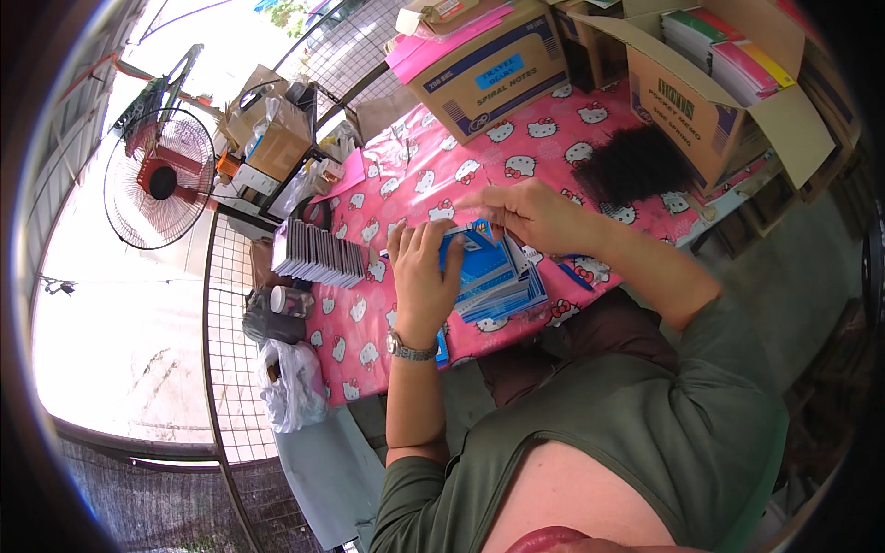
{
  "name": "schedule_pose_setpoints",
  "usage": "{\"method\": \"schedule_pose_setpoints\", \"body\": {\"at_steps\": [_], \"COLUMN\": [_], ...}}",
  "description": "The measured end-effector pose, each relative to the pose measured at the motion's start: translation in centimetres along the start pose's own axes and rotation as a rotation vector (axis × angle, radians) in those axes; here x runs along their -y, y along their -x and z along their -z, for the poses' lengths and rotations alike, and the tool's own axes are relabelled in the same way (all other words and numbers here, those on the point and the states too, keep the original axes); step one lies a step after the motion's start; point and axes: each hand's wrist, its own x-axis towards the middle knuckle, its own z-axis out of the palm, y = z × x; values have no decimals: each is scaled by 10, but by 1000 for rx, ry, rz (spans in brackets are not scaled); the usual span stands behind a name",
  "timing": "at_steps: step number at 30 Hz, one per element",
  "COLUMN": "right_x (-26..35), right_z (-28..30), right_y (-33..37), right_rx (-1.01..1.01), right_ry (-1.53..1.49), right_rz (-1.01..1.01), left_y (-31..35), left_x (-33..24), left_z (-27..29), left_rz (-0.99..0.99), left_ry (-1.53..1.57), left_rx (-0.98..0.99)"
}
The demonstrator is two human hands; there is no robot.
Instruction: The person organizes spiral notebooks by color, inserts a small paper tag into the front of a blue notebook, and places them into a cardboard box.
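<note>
A loose pile of blue-covered notebooks or cards (502, 288) lies before me on the table. My left hand (426, 263), with a metal watch on its wrist, grips the top left edge of the uppermost blue notebook (479, 256), thumb in front and fingers behind. At that notebook's top right corner is my right hand (533, 214), its fingers closed in a pinch; whatever they hold is too small to make out. Right of the pile lies a thin blue tool (575, 274), partly hidden by my forearm. A heap of thin black strands, perhaps spiral wires (636, 166), lies farther right.
A pink patterned cloth (355, 323) covers the table. A row of stacked small notebooks (318, 253) stands at the left edge, near a jar (291, 301) and a white plastic bag (290, 387). Cardboard boxes (493, 78) line the back; another open box (687, 120) holds booklets. A fan (159, 180) stands left.
</note>
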Motion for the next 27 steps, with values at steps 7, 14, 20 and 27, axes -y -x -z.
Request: {"method": "schedule_pose_setpoints", "body": {"at_steps": [7,14,20,27], "right_x": [-1,-193,-249,-268], "right_z": [1,27,-87,-40], "right_y": [-2,-70,-44,-67], "right_rx": [-45,-169,-264,-110], "right_ry": [290,-374,818,926], "right_rz": [221,-625,-634,-530], "left_y": [4,-5,10,0], "left_x": [-13,-22,-9,-18], "left_z": [0,8,7,9], "left_rz": [16,21,89,26], "left_ry": [-64,-66,-88,-66], "left_rx": [72,100,121,116]}}
